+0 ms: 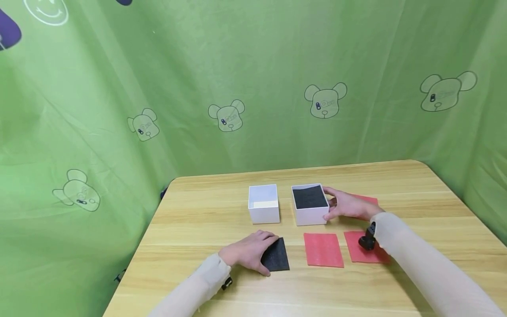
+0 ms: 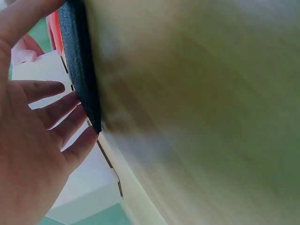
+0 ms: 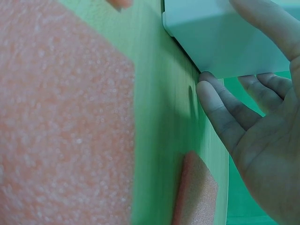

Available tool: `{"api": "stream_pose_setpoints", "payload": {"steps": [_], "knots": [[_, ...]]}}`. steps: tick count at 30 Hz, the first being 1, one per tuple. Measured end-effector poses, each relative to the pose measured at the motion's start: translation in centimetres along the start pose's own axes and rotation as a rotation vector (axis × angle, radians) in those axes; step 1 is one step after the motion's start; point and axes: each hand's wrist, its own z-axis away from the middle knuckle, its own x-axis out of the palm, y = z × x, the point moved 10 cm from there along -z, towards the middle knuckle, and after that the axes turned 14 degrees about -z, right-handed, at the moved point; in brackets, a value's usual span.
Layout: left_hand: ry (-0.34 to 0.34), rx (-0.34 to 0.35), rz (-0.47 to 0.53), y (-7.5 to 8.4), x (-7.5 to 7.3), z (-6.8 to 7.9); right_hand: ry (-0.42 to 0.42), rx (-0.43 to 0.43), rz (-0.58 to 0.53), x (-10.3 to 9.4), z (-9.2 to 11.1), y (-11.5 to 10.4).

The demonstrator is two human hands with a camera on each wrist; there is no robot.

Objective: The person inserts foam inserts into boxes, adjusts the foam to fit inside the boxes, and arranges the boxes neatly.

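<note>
My left hand [image 1: 251, 252] lies around a black foam square [image 1: 280, 259] on the table, left of centre. Thumb and fingertips hold it at its edges; the left wrist view shows the fingertips along the dark foam's edge. At the right side of a white box [image 1: 310, 217] is my right hand [image 1: 348, 206]. Its thumb is at the front corner and its fingers reach round the far side, gripping the box. Another black foam piece [image 1: 310, 197] lies inside that box. In the right wrist view the fingertips meet the box's lower edge.
To the left stands a second white box [image 1: 265, 215], open at the top, with a pale patch inside. Two red foam squares [image 1: 324, 251] lie in front, one partly under my right wrist. A third red square [image 1: 367, 199] is behind my right hand. A green curtain [image 1: 269, 149] hangs behind the table.
</note>
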Motion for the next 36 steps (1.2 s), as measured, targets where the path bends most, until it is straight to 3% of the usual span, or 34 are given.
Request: {"api": "stream_pose_setpoints", "payload": {"steps": [7, 15, 26, 32, 36], "knots": [[-0.010, -0.023, -0.015, -0.1, 0.2, 0.0, -0.001, -0.009, 0.013, 0.0, 0.1, -0.3], [0.018, -0.002, -0.061, 0.3, -0.3, -0.1, 0.026, 0.019, 0.052, -0.3, 0.0, 0.0], [0.046, -0.054, -0.001, -0.3, -0.9, -0.1, 0.036, 0.037, 0.040, -0.3, 0.0, 0.3], [0.120, -0.062, 0.046, -0.8, -2.9, -0.3, 0.035, 0.040, 0.043, -0.3, 0.0, 0.3], [0.151, -0.064, 0.076, -0.6, -5.1, -0.4, 0.028, 0.025, 0.053, -0.3, 0.0, 0.2]]}}
